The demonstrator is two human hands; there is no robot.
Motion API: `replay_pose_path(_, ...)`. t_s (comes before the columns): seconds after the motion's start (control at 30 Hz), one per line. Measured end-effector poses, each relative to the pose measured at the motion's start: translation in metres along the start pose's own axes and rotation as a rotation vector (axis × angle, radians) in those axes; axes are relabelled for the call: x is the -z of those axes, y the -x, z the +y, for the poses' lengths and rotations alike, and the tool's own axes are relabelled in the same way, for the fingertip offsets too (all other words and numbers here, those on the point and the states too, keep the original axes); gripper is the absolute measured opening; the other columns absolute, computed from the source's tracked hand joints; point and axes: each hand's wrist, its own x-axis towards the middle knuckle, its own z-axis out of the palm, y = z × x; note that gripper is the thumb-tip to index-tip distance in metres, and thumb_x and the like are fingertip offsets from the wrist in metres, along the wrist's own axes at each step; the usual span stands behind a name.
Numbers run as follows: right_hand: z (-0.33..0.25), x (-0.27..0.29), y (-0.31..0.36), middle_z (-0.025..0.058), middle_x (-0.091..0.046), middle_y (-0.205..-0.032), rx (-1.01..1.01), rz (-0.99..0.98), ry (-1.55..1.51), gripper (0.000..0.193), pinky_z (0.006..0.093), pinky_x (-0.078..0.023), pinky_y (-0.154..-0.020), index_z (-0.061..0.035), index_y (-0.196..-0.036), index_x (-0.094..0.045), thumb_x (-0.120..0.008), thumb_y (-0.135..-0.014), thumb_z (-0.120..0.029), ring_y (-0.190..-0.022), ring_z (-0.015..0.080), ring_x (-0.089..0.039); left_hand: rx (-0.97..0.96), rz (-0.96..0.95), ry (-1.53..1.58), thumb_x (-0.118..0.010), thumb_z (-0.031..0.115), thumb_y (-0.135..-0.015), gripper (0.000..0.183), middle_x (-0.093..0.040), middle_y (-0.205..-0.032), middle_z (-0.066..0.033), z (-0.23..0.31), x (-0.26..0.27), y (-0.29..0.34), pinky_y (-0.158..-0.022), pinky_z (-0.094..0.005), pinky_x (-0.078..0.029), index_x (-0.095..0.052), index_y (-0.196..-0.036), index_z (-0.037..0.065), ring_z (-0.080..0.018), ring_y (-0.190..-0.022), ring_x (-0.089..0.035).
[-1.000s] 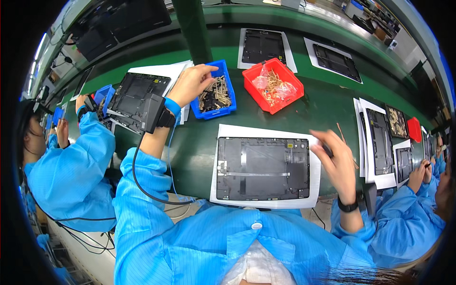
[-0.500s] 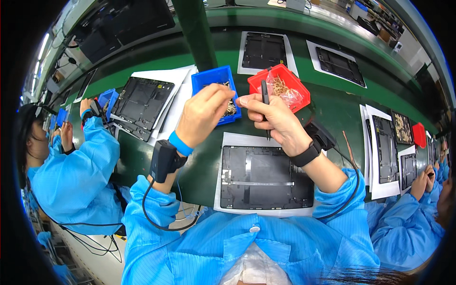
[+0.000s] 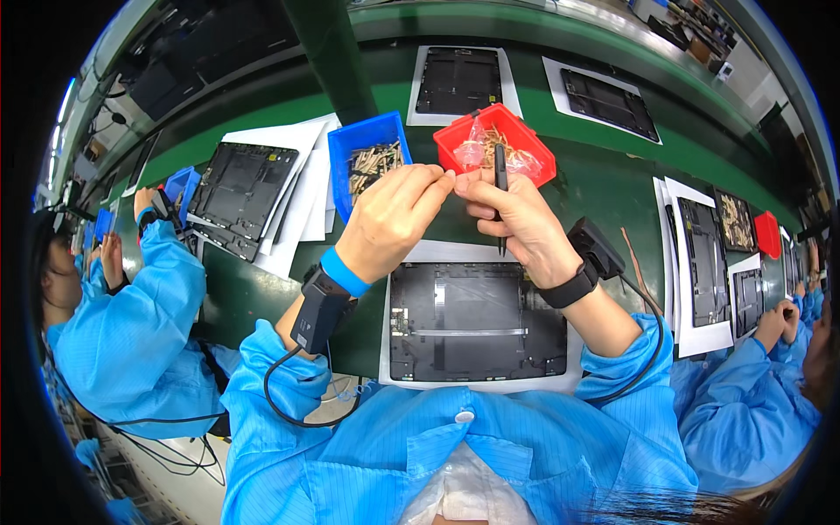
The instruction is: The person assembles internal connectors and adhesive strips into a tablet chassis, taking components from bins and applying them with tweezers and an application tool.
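Observation:
My left hand [image 3: 392,217] and my right hand [image 3: 523,219] meet at the fingertips above the near side of the two bins. The left thumb and fingers are pinched; whatever is between them is too small to make out. A slim black pen-like tool [image 3: 500,171] stands upright in my right hand, its thin end pointing toward me. Below the hands, a black tablet-like housing [image 3: 477,354] with a pale ribbon strip lies on a white sheet [image 3: 570,367]. Small brownish strips [image 3: 374,164] fill part of the blue bin [image 3: 338,166]. Similar pieces and clear plastic lie in the red bin [image 3: 540,144].
At left, more black housings [image 3: 241,188] rest on stacked white sheets [image 3: 302,210]. Two housings on sheets lie at the back, another stack [image 3: 703,262] at right. A green post [image 3: 328,61] rises behind the blue bin. Co-workers in blue [image 3: 131,324] sit on both sides.
My left hand has moved right and slightly down, and its fingertips now meet the right hand's. The view has shifted, uncovering more of the blue bin.

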Motion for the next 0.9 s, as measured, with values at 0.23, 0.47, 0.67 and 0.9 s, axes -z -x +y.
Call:
replay_pose_path(0.23,0.003,0.006,-0.002,-0.0093,-0.045,-0.067,0.024,0.044,0.018,0.010,0.0181,-0.021,-0.045,-0.0072,-0.083,-0.069,-0.069,-0.088,-0.016,-0.055,-0.0015,-0.034,0.034,-0.002,0.016,-0.068,-0.008,-0.070,0.037,-0.064,-0.097,-0.0100,0.007,-0.009,-0.001,-0.070,-0.0342,-0.054,-0.066,-0.106,-0.001,-0.0264,-0.085,-0.066)
replay_pose_path(0.47,0.005,0.012,0.001,-0.0038,-0.057,-0.076,0.157,0.068,0.165,0.011,0.0172,-0.022,-0.044,-0.0029,-0.093,-0.068,-0.068,-0.088,-0.012,-0.059,-0.0018,-0.040,0.360,0.063,0.341,-0.068,-0.004,-0.080,0.021,-0.067,-0.097,-0.0108,0.017,-0.014,-0.002,-0.075,-0.0343,-0.055,-0.066,-0.101,0.001,-0.0274,-0.088,-0.066)
replay_pose_path(0.67,0.010,0.012,0.004,0.0005,-0.062,-0.085,0.465,0.176,0.404,0.013,0.0254,-0.045,-0.073,0.0011,-0.086,-0.067,-0.069,-0.085,-0.012,-0.077,0.0088,-0.057,0.277,0.060,0.275,-0.069,-0.003,-0.080,0.020,-0.067,-0.098,-0.0109,0.020,-0.015,-0.009,-0.077,-0.0347,-0.055,-0.066,-0.099,0.000,-0.0281,-0.090,-0.066)
replay_pose_path(0.9,0.007,0.021,0.013,0.0030,-0.059,-0.089,0.490,0.185,0.488,0.014,0.0255,-0.044,-0.068,0.0039,-0.085,-0.065,-0.068,-0.086,-0.010,-0.075,0.0085,-0.056,0.201,0.015,0.196,-0.069,-0.004,-0.078,0.019,-0.067,-0.097,-0.0099,0.028,-0.021,-0.015,-0.076,-0.0348,-0.055,-0.066,-0.096,0.001,-0.0269,-0.090,-0.066)
